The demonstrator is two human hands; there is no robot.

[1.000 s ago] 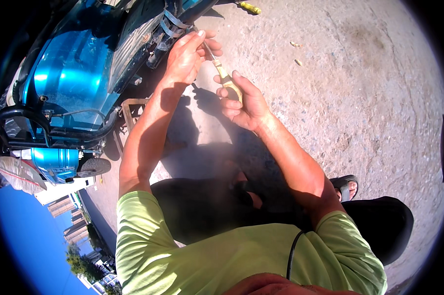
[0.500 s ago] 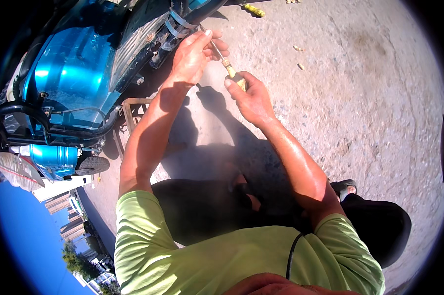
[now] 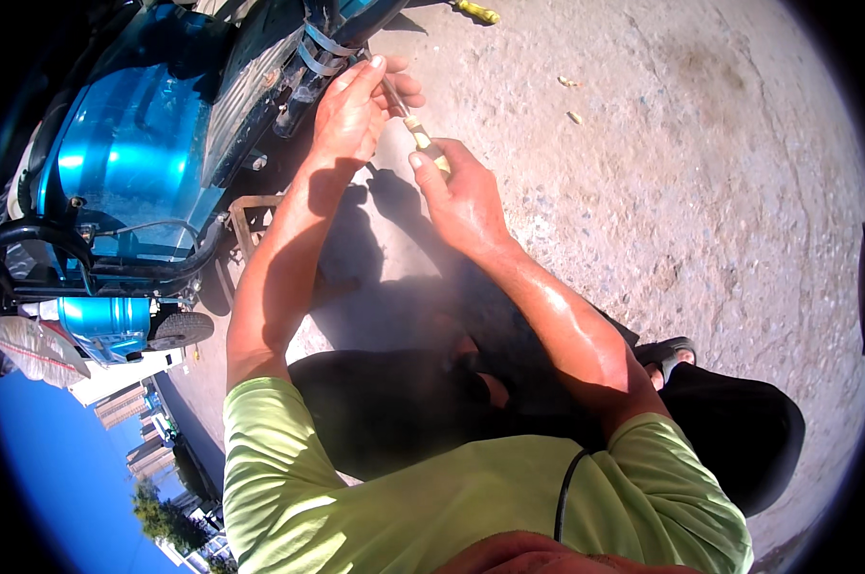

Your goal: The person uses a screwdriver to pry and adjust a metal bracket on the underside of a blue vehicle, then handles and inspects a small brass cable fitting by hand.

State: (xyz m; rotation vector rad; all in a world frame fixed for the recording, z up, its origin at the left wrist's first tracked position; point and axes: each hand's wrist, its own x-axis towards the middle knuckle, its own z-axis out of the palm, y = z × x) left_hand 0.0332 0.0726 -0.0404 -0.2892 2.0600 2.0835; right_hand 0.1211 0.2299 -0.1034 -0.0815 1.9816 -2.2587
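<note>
A screwdriver with a yellowish handle [image 3: 419,134] and a thin metal shaft slants between my hands, its far end up by the dark frame tube of a blue vehicle. Around the handle's near end my right hand [image 3: 463,199] is closed, thumb along the side. My left hand [image 3: 348,120] pinches the shaft near its far end between thumb and forefinger, the other fingers loosely curled. Just beyond that hand, two metal bands [image 3: 322,48] wrap the tube. The screwdriver's tip is hidden, so I cannot tell what it touches.
The blue vehicle's panel [image 3: 131,153] and black bumper bar [image 3: 40,225] fill the left. A rusty metal frame [image 3: 246,215] stands below the vehicle's edge. Another yellow-handled tool [image 3: 477,11] and small pale scraps [image 3: 574,117] lie on the rough concrete ground [image 3: 681,191].
The view has shifted slightly. My right hand has turned on the handle and shows more of its back. My left hand keeps its hold on the shaft.
</note>
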